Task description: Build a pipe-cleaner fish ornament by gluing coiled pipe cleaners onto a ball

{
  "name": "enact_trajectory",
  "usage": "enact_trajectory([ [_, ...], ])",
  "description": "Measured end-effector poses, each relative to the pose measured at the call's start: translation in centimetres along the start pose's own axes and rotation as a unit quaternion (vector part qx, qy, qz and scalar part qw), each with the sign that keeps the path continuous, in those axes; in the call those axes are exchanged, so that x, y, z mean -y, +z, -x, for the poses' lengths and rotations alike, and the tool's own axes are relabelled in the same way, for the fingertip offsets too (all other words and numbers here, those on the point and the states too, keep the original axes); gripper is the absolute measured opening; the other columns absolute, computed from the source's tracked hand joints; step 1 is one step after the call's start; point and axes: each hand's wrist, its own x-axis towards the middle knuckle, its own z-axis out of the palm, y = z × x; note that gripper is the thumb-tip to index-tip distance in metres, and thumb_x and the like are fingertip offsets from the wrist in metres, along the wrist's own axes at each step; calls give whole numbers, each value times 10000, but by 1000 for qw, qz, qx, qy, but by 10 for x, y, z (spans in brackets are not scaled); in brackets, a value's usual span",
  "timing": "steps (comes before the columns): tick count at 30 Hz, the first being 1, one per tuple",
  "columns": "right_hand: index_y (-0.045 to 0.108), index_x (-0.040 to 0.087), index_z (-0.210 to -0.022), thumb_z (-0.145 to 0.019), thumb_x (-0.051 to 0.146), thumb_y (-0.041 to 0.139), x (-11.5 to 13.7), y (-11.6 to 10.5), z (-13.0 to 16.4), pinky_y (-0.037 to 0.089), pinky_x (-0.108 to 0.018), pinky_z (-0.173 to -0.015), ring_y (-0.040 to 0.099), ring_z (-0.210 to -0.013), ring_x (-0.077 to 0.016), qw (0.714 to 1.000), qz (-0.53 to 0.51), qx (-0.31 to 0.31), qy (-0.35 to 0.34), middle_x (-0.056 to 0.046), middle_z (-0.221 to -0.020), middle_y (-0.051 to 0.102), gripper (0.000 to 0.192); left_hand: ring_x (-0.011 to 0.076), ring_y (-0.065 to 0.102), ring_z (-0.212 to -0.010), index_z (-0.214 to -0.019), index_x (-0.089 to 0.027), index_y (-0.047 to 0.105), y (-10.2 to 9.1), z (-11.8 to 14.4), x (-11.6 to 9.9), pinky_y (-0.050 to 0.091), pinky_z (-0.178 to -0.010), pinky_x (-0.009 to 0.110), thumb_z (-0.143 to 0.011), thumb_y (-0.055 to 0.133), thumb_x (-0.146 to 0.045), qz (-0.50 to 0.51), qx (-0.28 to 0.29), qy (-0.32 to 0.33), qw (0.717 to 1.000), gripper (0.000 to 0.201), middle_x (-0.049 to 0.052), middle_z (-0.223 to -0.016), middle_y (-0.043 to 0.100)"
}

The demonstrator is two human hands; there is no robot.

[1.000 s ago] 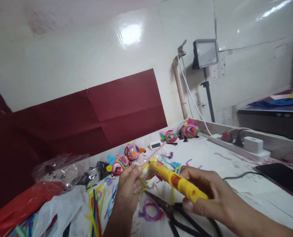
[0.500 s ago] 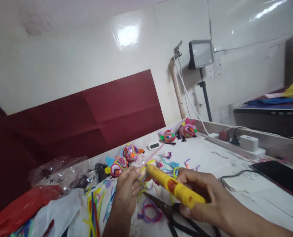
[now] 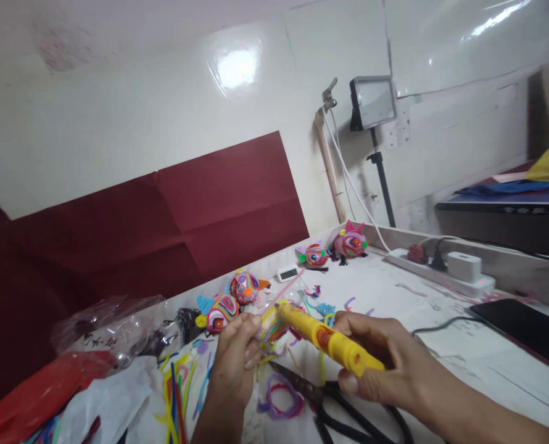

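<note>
Yellow tool (image 3: 327, 336) aimed across at the striped piece (image 3: 273, 327), one hand on each

Watching this through the head cam, so take my depth calls with a pinch of salt. My left hand (image 3: 235, 354) has the curved, multicoloured piece pinched between thumb and fingers, up in front of me over the surface (image 3: 371, 277). My right hand (image 3: 385, 357) has its grip wrapped around the rear of the tool, which looks like a glue gun to me, though I wouldn't swear to it.

Main thing is the line-up. From the right grip, the piece lies off to the left and a bit farther out, just past the tool's tip. The tool's long axis runs from lower right to upper left, so it points pretty much straight at it. Left hand is clearly the nearer one, since it's the one holding the piece; the right only gets there via the tool. The tip overlaps the piece in my view, but I can't tell if they're touching. The piece's own long axis is too blurry to call.

Below the tool there's a pair of black-handled scissors (image 3: 318, 391), with a purple loop (image 3: 295, 407) just beside the blades. A fish-shaped ornament (image 3: 223, 310) sits behind my left hand.
</note>
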Motion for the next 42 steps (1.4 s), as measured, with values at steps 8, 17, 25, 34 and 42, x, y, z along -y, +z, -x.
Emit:
enact_trajectory([
  [8,490,191,-722,-654,398,741,2,-2,-1,279,-228,-532,377,-595,-107,1000,3,12,-18,46,-642,450,333,-34,210,-330,-600,-169,423,0,-1,0,128,-317,102,-484,820,-304,-10,8,-1,1000,435,-129,-454,362],
  [17,492,184,-665,-611,386,755,6,0,0,276,-224,-521,349,-568,-100,1000,-18,17,-4,53,-599,438,336,-33,201,-340,-607,-165,450,3,0,1,104,-334,115,-479,798,-300,-37,0,-9,999,395,-118,-473,368],
  [25,516,169,-650,-578,372,771,1,-3,-4,290,-218,-522,373,-577,-103,998,-59,14,-12,47,-594,438,334,-28,194,-344,-607,-160,465,2,-1,2,117,-330,113,-487,802,-312,-48,7,-5,999,389,-116,-468,376],
  [34,529,163,-632,-607,380,772,-4,-6,-7,192,-211,-428,275,-449,-53,993,-108,39,-14,72,-504,414,327,-29,209,-347,-599,-148,480,1,0,1,114,-329,113,-511,797,-314,-56,10,4,998,369,-106,-484,384],
  [42,578,148,-627,-624,411,762,-10,-9,-9,206,-214,-423,331,-431,-59,994,-101,36,-12,43,-489,478,321,-23,193,-352,-587,-163,447,1,1,1,113,-338,121,-524,794,-332,-59,18,-6,998,391,-113,-473,353],
])
